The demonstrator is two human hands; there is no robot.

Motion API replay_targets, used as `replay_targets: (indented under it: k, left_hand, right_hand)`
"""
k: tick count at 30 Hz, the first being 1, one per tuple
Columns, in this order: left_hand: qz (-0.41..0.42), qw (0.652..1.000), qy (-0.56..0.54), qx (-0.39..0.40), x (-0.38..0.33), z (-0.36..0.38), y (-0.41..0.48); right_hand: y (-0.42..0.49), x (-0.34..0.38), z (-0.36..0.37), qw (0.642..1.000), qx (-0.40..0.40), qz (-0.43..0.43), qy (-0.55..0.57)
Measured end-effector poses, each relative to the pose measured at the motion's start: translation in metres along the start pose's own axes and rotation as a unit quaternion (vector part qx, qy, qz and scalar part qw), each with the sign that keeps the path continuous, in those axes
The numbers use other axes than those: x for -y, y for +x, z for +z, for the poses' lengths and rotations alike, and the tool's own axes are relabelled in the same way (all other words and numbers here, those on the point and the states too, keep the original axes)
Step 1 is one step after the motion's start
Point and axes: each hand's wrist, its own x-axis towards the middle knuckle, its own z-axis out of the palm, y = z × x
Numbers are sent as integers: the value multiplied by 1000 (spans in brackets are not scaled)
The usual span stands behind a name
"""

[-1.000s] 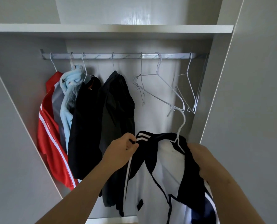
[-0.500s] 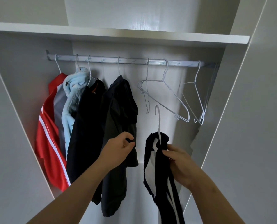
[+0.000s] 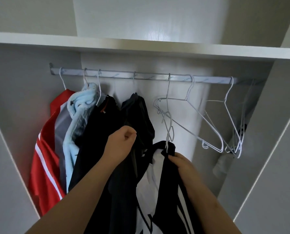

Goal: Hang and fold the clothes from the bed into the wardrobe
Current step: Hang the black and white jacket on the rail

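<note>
Nearest the viewer, the black-and-white jacket (image 3: 167,191) hangs low in the middle of the open wardrobe, already threaded on a thin white wire hanger (image 3: 168,132) whose hook stands up free, well short of the rail. It looks soft, limp and light, the kind of cloth that slides off thin wire, so the best hold is probably at the collar, right under the hook, with cloth and wire pinched as one. The right hand (image 3: 181,164) has it there, fingers (image 3: 173,157) curled tight on the black collar edge. To the left and slightly farther off, the left hand (image 3: 122,144) is loosely fisted, thumb against forefinger, in front of a dark hanging garment (image 3: 137,114); whether it pinches that cloth or holds nothing I cannot tell. Farther back on the left hang a black top (image 3: 97,141), a pale blue piece (image 3: 80,112) and a red jacket (image 3: 44,149). Empty wire hangers (image 3: 186,99) dangle to the right. All hook over the metal rail (image 3: 151,77), under a white shelf (image 3: 140,48)
</note>
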Motion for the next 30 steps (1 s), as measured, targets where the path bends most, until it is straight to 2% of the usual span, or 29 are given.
replay_targets:
  k: [5, 9, 11, 16, 20, 25, 30]
  left_hand:
    - [23, 998, 47, -18, 12, -7, 67]
    - [51, 983, 174, -23, 27, 0, 123]
    - [36, 968, 247, -1, 27, 7, 139]
    - [28, 958, 260, 117, 31, 17, 185]
    - [-18, 973, 170, 154, 46, 8, 207]
    - [-49, 995, 15, 80, 62, -4, 211]
    - [-71, 995, -51, 39, 65, -3, 209]
  right_hand:
    - [50, 23, 30, 1000, -20, -6, 9]
    - [92, 45, 53, 999, -41, -26, -1]
    - [105, 54, 60, 998, -51, -36, -10]
    - [138, 72, 71, 996, -71, -55, -28]
    - [160, 80, 76, 993, -78, -70, -44]
    - [184, 88, 82, 991, -104, -77, -37]
    - [206, 110, 91, 989, -102, -101, -42]
